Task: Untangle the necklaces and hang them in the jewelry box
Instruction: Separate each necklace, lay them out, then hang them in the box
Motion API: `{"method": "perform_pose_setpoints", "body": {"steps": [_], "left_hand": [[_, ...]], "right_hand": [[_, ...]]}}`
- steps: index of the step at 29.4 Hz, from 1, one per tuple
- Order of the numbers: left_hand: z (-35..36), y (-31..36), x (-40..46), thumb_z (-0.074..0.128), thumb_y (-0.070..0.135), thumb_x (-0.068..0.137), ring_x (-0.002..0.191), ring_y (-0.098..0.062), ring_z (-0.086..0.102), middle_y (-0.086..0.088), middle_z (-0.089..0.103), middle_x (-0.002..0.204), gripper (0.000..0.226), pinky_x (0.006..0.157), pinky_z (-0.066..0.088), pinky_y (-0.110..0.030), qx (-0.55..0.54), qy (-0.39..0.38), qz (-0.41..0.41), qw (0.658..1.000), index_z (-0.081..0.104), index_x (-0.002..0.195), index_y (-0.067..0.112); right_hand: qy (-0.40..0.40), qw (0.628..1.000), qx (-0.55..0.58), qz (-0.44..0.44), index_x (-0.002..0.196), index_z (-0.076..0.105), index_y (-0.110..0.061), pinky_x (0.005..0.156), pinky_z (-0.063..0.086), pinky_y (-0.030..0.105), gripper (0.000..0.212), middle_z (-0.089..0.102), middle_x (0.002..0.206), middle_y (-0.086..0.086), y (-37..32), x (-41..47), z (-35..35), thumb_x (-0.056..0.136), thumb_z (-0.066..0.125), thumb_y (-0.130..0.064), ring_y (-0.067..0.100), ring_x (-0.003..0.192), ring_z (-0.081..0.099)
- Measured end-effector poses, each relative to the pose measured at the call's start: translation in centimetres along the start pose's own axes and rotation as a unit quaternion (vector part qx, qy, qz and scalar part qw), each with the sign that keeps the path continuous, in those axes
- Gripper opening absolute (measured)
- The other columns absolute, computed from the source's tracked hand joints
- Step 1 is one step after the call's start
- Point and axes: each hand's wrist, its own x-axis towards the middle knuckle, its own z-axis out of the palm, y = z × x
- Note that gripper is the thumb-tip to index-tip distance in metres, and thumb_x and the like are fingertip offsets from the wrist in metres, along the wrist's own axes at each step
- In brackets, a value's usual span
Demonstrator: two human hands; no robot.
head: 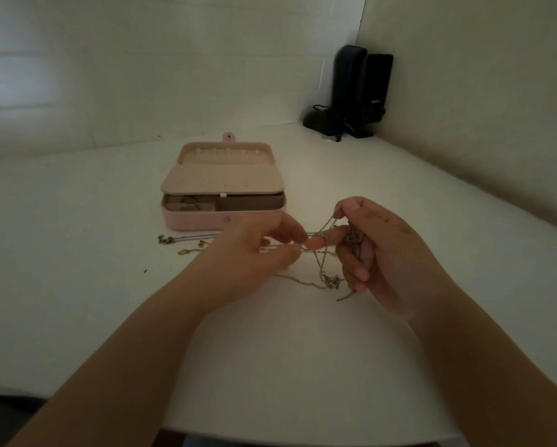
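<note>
Necklaces (pixel 319 250) hang in a tangle between both hands, just above the white table (pixel 270 350). The left hand (pixel 254 253) pinches thin chain strands between its thumb and fingertips, with the fingers curled toward the middle. The right hand (pixel 377 253) grips other strands: thumb and forefinger pinch a chain up high, one finger stretches to the left under the crossing strands, and the other fingers curl around something small and metallic which I cannot identify. From the tangle, loose chain ends (pixel 328 282) drop down and lie on the table between the two hands, with small clasps on them. More chain with clasps (pixel 187 243) lies flat on the table to the left of the left hand, just in front of the jewelry box.

The pink jewelry box (pixel 193 221) stands open behind the hands. Its lid lies back and shows a row of small hooks (pixel 227 152); a beige inner flap (pixel 222 180) covers part of the compartments. Black speakers (pixel 361 91) with cables stand in the far right corner, well apart from the box.
</note>
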Motion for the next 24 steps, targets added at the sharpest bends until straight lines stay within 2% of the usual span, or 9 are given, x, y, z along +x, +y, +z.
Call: {"method": "perform_pose_setpoints", "body": {"steps": [2,4,7,13,17,20,24], "left_hand": [[-0.03,0.23,-0.01,0.059,0.022,0.086,0.095,0.007,0.058,0.019,0.064,0.096,0.022,0.084,0.044,-0.016,-0.010,-0.004,0.038,0.999,0.056,0.098,0.040],[-0.14,0.62,-0.22,0.058,0.021,0.084,0.098,0.003,0.059,0.021,0.064,0.098,0.026,0.086,0.046,-0.016,-0.028,-0.004,0.070,0.997,0.054,0.100,0.042],[-0.27,0.87,-0.44,0.061,0.010,0.085,0.092,0.007,0.060,0.025,0.065,0.096,0.030,0.081,0.046,-0.010,-0.031,-0.001,0.091,0.995,0.060,0.093,0.039],[0.17,0.61,-0.35,0.069,0.019,0.079,0.081,0.006,0.063,0.019,0.069,0.085,0.013,0.080,0.048,-0.014,-0.001,0.047,0.109,0.993,0.066,0.086,0.030],[0.31,0.31,-0.33,0.071,0.014,0.079,0.078,0.005,0.063,0.016,0.069,0.075,0.017,0.076,0.047,-0.011,0.037,0.065,0.132,0.988,0.066,0.083,0.029],[0.18,0.27,-0.35,0.069,0.011,0.079,0.077,0.008,0.061,0.022,0.065,0.075,0.018,0.075,0.043,-0.007,0.057,0.066,0.142,0.986,0.067,0.083,0.028],[0.07,0.56,-0.57,0.066,0.012,0.081,0.077,0.010,0.060,0.022,0.065,0.072,0.024,0.072,0.041,-0.004,0.055,0.072,0.125,0.988,0.062,0.078,0.035]], "right_hand": [[-0.006,1.000,0.000,-0.001,0.080,0.051,-0.011,0.031,0.033,0.017,0.018,0.070,0.070,0.012,-0.01,-0.05,0.07,0.088,0.044,-0.026,0.010,0.030,0.032],[-0.011,1.000,0.000,0.000,0.081,0.051,-0.011,0.031,0.034,0.016,0.018,0.069,0.066,0.007,-0.02,-0.09,0.08,0.086,0.045,-0.027,0.010,0.030,0.033],[-0.007,1.000,0.000,-0.001,0.081,0.051,-0.011,0.032,0.034,0.016,0.018,0.067,0.063,0.007,-0.05,-0.09,0.04,0.090,0.043,-0.025,0.009,0.030,0.033],[-0.014,1.000,-0.006,0.010,0.082,0.048,-0.010,0.031,0.033,0.015,0.020,0.062,0.054,0.001,0.13,-0.02,0.26,0.095,0.037,-0.020,0.009,0.029,0.032],[-0.012,1.000,0.002,0.023,0.082,0.048,-0.011,0.031,0.033,0.015,0.017,0.065,0.058,0.003,0.14,-0.01,0.22,0.092,0.040,-0.024,0.009,0.029,0.032],[-0.013,0.999,0.001,0.030,0.082,0.047,-0.012,0.031,0.032,0.015,0.017,0.068,0.063,0.009,0.12,-0.03,0.22,0.091,0.041,-0.026,0.010,0.029,0.031],[-0.016,0.999,-0.006,0.036,0.082,0.045,-0.013,0.032,0.032,0.016,0.017,0.070,0.068,0.013,0.16,0.11,0.21,0.092,0.040,-0.026,0.011,0.029,0.031]]}}
